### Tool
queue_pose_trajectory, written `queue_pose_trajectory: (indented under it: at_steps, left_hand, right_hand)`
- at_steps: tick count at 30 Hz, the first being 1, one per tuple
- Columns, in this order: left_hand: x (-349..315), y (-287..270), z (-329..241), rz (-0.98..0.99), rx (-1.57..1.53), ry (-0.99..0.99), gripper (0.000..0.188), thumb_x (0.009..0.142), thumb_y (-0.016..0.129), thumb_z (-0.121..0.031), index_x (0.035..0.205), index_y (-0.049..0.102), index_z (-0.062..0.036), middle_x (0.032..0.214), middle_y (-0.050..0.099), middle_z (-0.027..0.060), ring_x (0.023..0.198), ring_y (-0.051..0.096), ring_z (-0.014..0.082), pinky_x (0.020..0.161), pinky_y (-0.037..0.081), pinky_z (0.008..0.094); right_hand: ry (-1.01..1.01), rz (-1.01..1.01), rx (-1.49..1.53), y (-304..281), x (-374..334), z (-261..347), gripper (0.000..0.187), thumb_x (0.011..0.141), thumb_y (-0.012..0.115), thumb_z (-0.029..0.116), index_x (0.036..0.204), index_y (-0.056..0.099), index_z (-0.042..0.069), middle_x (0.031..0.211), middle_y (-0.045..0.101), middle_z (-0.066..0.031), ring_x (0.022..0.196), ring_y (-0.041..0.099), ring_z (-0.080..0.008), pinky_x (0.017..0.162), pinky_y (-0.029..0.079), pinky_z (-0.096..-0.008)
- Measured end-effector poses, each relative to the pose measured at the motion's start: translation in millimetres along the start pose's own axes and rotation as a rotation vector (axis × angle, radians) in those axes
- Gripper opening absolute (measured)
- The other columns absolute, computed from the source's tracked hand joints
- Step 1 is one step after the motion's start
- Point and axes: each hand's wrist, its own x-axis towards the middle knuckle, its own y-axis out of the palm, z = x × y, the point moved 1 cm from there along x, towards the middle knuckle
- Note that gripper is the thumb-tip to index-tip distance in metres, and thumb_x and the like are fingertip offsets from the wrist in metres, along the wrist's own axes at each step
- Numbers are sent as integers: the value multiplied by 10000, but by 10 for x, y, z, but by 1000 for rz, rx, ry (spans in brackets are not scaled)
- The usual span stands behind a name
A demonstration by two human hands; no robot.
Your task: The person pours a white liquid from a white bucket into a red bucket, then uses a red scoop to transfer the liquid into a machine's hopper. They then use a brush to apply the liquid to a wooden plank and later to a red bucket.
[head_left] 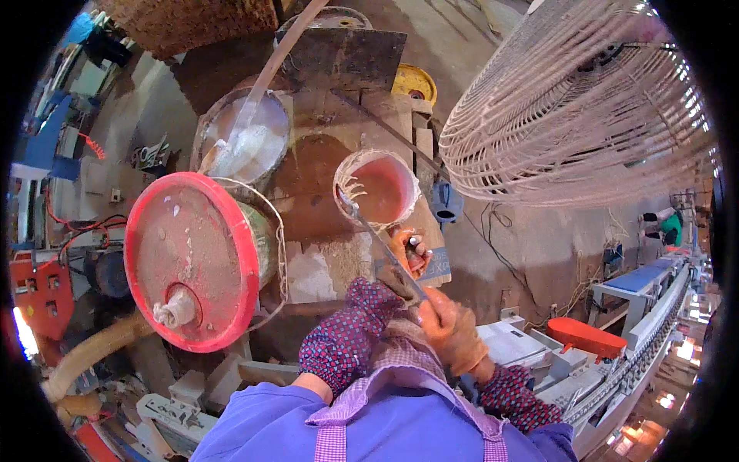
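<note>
A round bucket [416,185] with a crusted pale rim and reddish-brown liquid inside stands in front of me. My right hand [450,327], in an orange-brown glove, is wrapped round the near end of a long thin metal rod or blade [389,250]. Its far end reaches over the bucket's left rim, beside whitish drips on the wall. My left hand [412,252], stained orange, is close to the bucket's near side with its fingers curled in. What they hold, if anything, is hidden.
A larger bucket with a red-rimmed, dusty lid [192,262] stands at left. Behind it, a pale pole [262,77] leans into a container of whitish material [250,142]. A big dust-coated fan [577,115] is close at right. Lower right runs a conveyor [639,323] with an orange cover [586,337].
</note>
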Motion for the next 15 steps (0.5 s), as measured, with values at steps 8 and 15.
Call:
queue_pose_trajectory:
  at_steps: [8,15]
  left_hand:
    - [226,-79,-220,186,52,5,274,881,521,-289,1016,606,-67,586,479,-71,512,494,123,462,426,296]
    - [250,-140,-393,217,26,5,248,877,537,-244,992,593,-31,627,475,-61,516,470,105,526,443,298]
  right_hand:
    - [38,65,-331,970,-22,452,372,895,522,219,1177,529,-23,617,618,-136,514,626,-290,428,470,-415]
    - [-18,-9,-385,925,218,480,427,835,602,128,1207,525,-66,757,646,-208,560,613,-357,501,483,-447]
